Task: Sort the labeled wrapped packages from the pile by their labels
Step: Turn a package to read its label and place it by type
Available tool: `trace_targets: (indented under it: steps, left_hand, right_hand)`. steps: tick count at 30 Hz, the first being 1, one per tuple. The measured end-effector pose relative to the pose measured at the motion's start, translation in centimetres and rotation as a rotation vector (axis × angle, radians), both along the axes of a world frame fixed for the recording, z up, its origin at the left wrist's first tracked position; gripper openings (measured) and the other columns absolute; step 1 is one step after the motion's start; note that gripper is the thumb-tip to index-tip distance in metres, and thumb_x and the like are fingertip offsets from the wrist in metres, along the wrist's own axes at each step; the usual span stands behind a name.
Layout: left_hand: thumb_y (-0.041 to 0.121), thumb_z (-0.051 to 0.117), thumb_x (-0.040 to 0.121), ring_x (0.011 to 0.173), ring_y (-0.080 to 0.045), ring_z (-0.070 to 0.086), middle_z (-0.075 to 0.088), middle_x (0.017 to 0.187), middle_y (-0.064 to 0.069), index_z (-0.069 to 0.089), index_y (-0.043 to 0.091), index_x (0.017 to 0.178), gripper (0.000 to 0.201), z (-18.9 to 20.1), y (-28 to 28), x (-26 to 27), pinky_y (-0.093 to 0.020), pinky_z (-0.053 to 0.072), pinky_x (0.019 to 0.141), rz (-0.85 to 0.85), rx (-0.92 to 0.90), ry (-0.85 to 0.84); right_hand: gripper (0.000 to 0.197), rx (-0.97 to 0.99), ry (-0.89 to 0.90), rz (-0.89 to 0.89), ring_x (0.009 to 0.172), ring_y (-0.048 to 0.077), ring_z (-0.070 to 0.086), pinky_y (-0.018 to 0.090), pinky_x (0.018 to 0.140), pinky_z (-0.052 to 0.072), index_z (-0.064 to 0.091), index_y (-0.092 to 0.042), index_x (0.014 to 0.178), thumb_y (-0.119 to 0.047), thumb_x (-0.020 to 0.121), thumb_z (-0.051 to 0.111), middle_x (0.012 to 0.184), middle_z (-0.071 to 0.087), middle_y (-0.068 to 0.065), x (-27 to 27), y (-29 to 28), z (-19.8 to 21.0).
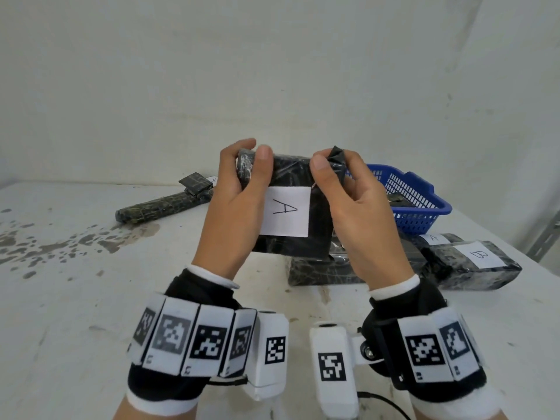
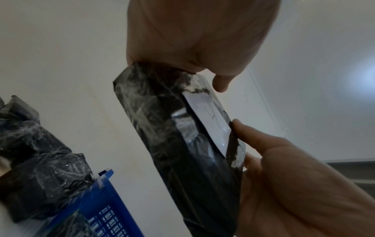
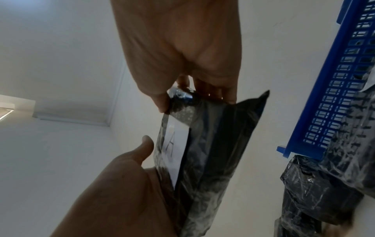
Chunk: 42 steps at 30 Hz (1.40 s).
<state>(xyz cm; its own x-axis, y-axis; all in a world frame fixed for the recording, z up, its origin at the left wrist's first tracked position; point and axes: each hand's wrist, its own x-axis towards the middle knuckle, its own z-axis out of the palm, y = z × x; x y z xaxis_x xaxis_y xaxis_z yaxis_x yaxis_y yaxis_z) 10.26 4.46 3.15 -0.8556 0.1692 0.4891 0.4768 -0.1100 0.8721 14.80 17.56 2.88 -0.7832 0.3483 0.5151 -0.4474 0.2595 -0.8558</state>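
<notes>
Both hands, left hand [image 1: 233, 204] and right hand [image 1: 360, 213], grip the A package [image 1: 291, 189], not yet placed. Pile [image 1: 454, 262] by the blue basket [image 1: 424, 207] remains; sorting looks early.

the back face of the held package [image 1: 291, 177] is hidden in the head view, and its side edges are covered by the left hand [image 1: 233, 204] and right hand [image 1: 354, 213]. the label [image 1: 213, 179] on a small far package is too small to be read. the contents of the blue basket [image 1: 424, 207] are mostly screened by its wall. a package [image 1: 321, 272] behind the right hand is largely covered, so no label can be told.
</notes>
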Motion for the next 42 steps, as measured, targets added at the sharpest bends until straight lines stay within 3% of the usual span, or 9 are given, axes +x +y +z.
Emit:
trace_targets:
  steps: [9,13,17,21,24,29,32,35,42]
  left_hand:
    - [0.033,0.047,0.1,0.072,-0.007,0.061,0.06,0.073,0.016,0.049,0.028,0.099,0.006,0.3,0.0,0.1,-0.024,0.049,0.067,-0.139,0.115,0.016]
    - [0.032,0.053,0.096,0.075,-0.004,0.067,0.069,0.074,0.014,0.053,0.024,0.116,0.021,0.1,0.2,0.0,-0.02,0.05,0.068,-0.154,0.126,-0.055]
    - [0.018,0.056,0.093,0.066,-0.003,0.064,0.067,0.068,0.013,0.058,0.016,0.096,0.004,0.2,0.0,-0.1,-0.015,0.048,0.059,-0.162,0.181,-0.086]
    - [0.024,0.06,0.092,0.073,-0.01,0.068,0.069,0.078,0.006,0.057,0.017,0.096,0.009,0.2,-0.1,0.0,-0.019,0.051,0.063,-0.184,0.164,-0.085]
    - [0.032,0.062,0.091,0.091,-0.017,0.067,0.068,0.095,-0.002,0.058,0.016,0.104,0.021,0.0,0.2,-0.2,-0.031,0.053,0.083,-0.087,0.149,-0.036]
    - [0.044,0.055,0.088,0.092,-0.014,0.066,0.065,0.102,-0.002,0.05,0.018,0.107,0.033,0.1,0.8,-0.3,-0.031,0.054,0.079,0.01,0.415,-0.119]
    - [0.038,0.053,0.094,0.099,-0.017,0.068,0.065,0.114,-0.009,0.047,0.014,0.116,0.033,0.4,0.7,-0.5,-0.033,0.057,0.081,-0.037,0.557,-0.205]
    - [0.034,0.056,0.094,0.092,-0.014,0.068,0.066,0.106,-0.006,0.05,0.013,0.11,0.027,0.6,0.4,-0.6,-0.031,0.056,0.079,-0.022,0.487,-0.227]
    - [0.028,0.056,0.095,0.081,-0.017,0.069,0.068,0.085,-0.001,0.06,0.017,0.098,0.013,0.3,-0.2,-0.7,-0.03,0.058,0.067,-0.166,0.152,-0.188]
  right_hand:
    - [0.033,-0.092,-0.074,0.085,0.109,0.018,0.068,0.047,0.101,0.052,0.063,-0.038,0.124,-0.042,0.092,0.056,0.115,0.072,0.001,-0.2,0.1,0.0]
    - [0.028,-0.145,-0.041,0.114,0.099,0.019,0.073,0.04,0.089,0.059,0.059,-0.031,0.127,-0.027,0.099,0.059,0.112,0.072,0.007,0.0,-0.1,0.0]
    - [0.023,-0.164,-0.049,0.092,0.1,0.019,0.072,0.046,0.096,0.056,0.062,-0.026,0.12,-0.025,0.096,0.064,0.111,0.072,0.005,0.0,-0.7,-0.1]
    - [0.019,-0.195,-0.031,0.078,0.104,0.021,0.07,0.047,0.1,0.053,0.065,-0.02,0.112,-0.029,0.096,0.061,0.11,0.072,0.007,0.0,-0.9,0.2]
    - [0.041,-0.253,-0.058,0.149,0.105,0.023,0.071,0.047,0.097,0.055,0.062,-0.024,0.12,-0.043,0.085,0.062,0.115,0.071,0.01,0.0,-0.5,0.3]
    - [0.063,-0.056,-0.126,0.052,0.104,0.01,0.067,0.019,0.075,0.053,0.037,-0.04,0.146,-0.023,0.093,0.066,0.116,0.067,0.004,-0.1,0.3,0.0]
    - [0.076,-0.019,-0.207,0.091,0.112,0.016,0.065,0.036,0.094,0.053,0.025,-0.049,0.149,-0.016,0.094,0.065,0.12,0.068,0.004,-0.4,0.4,-0.5]
    - [0.076,-0.136,-0.187,0.179,0.11,0.027,0.069,0.047,0.09,0.059,0.027,-0.049,0.145,-0.003,0.096,0.061,0.126,0.067,0.013,-0.5,0.4,-0.6]
    - [0.056,-0.418,-0.137,0.077,0.091,0.019,0.074,0.035,0.065,0.06,0.04,-0.019,0.142,-0.011,0.093,0.067,0.115,0.073,0.008,0.9,3.8,0.2]
